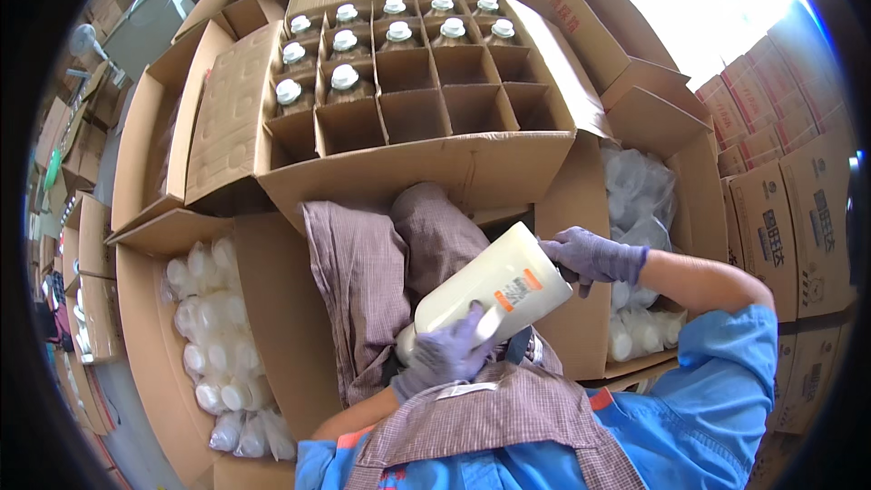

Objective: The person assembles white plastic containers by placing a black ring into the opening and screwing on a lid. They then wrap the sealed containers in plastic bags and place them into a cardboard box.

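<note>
A cream-white thermos jug [490, 283] lies tilted across my lap, its wide end up to the right. It has a side handle and orange-and-black stickers. Grey work gloves cover both my hands. My left hand [446, 349] is wrapped round the handle near the jug's narrower lower end. Against the rim of the wide end rests my right hand [594, 257], its fingers curled over the edge, with the fingertips partly hidden. Just beyond my knees stands an open carton [417, 163] with cardboard dividers [408, 113], its back rows and left cells holding several see-through bottles [345, 82] with white caps.
At left, an open carton [150, 327] holds bagged white plastic parts [218, 327]. Another carton [694, 209] at right holds clear bags [640, 191] and white parts. Empty open cartons [590, 18] flank the divided one. Closed cartons [771, 227] are stacked at far right.
</note>
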The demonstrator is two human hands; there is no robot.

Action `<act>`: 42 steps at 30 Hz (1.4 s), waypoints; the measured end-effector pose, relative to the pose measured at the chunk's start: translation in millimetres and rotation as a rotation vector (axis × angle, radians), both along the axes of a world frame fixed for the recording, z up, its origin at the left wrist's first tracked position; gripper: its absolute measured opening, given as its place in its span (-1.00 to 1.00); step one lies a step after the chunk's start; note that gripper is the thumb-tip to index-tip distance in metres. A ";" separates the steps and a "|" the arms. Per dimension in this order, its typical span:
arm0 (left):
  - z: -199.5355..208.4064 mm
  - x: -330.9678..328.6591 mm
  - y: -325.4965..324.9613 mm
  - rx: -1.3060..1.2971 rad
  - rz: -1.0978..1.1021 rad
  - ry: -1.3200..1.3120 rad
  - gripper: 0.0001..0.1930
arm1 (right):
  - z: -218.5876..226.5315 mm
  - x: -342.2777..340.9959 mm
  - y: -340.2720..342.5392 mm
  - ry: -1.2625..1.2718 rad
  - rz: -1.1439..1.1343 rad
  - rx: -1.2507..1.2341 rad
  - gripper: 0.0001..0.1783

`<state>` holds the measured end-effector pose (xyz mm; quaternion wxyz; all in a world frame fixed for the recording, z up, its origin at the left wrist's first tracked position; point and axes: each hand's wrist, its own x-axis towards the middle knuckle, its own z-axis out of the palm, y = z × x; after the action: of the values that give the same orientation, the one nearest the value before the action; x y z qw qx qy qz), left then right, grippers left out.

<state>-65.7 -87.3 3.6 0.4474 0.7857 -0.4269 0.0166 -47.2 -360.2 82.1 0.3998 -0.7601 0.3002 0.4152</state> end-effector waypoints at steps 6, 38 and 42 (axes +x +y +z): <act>-30.6 55.1 59.4 -0.360 -0.102 0.911 -0.59 | 5.0 -22.3 7.0 -1.165 0.536 0.063 -0.66; -24.6 40.3 54.1 -0.488 0.575 0.911 -0.76 | -89.0 -47.9 2.4 -1.372 -0.550 -0.068 -0.69; -37.8 50.6 72.1 -0.456 0.622 0.911 -0.79 | -160.2 -135.5 -67.1 -1.129 -0.634 -0.612 -0.71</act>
<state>-15.2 -15.2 -34.2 0.7172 0.6857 0.0725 -0.1007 -182.7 -427.4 -78.1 0.3643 -0.8131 0.3570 -0.2805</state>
